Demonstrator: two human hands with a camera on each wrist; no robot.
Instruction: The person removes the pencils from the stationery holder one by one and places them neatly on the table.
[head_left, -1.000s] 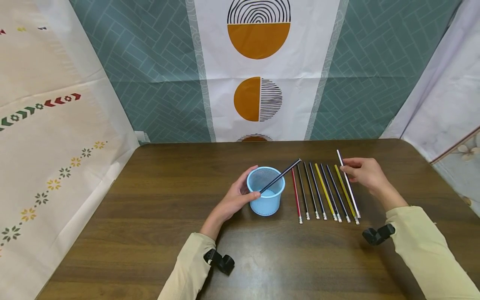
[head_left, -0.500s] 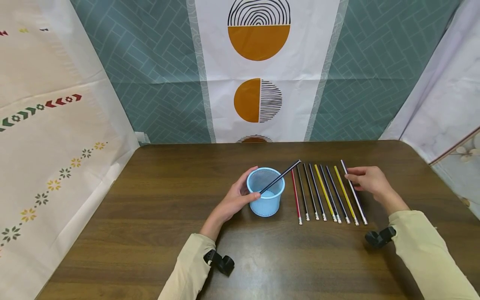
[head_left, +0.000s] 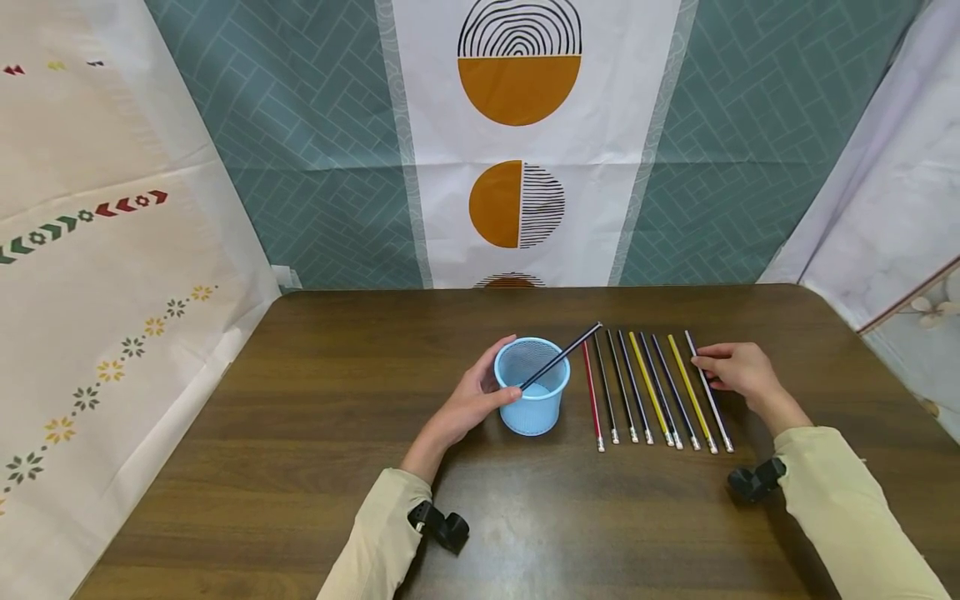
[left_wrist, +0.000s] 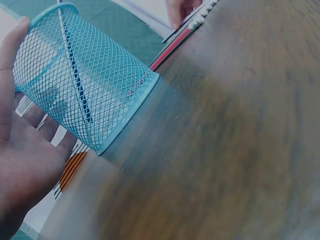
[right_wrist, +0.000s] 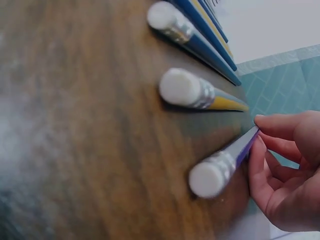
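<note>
A light blue mesh pencil cup (head_left: 531, 415) stands on the table, and my left hand (head_left: 468, 402) grips its left side, thumb near the front rim. One dark striped pencil (head_left: 564, 355) leans inside the cup, its upper end sticking out to the right. At the right end of a row of pencils, my right hand (head_left: 738, 371) pinches a pale purple pencil (head_left: 712, 402) between thumb and fingertips. The right wrist view shows its white eraser (right_wrist: 206, 179) towards the camera, beside the eraser of a yellow pencil (right_wrist: 220, 100).
Several pencils lie side by side between cup and right hand, from a red pencil (head_left: 592, 393) at the left to a yellow pencil (head_left: 692, 392), erasers towards me. The wooden table (head_left: 300, 433) ends at patterned cloth hangings (head_left: 337, 167) behind and at the sides.
My right hand has brought the pale purple pencil down and slightly right, from crossing the neighbouring yellow pencil to lying beside it. My left hand and the cup stay put.
</note>
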